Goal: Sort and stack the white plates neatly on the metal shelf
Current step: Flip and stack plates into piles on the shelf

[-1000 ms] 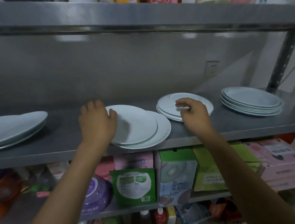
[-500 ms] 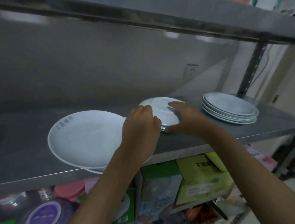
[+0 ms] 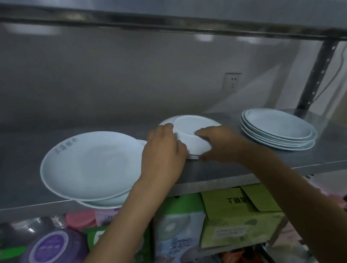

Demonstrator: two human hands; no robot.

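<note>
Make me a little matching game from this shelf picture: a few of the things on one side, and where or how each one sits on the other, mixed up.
Things:
1. big plate with grey lettering
2. middle plate stack
3. right plate stack
4. green carton

Places or states:
A. on the lower shelf, under the right arm
B. held between the left hand and right hand
C. untouched, near the shelf's upright post
D. sticking out past the front edge of the metal shelf

Pairs: 1-D, 2-B, 3-C, 4-A
</note>
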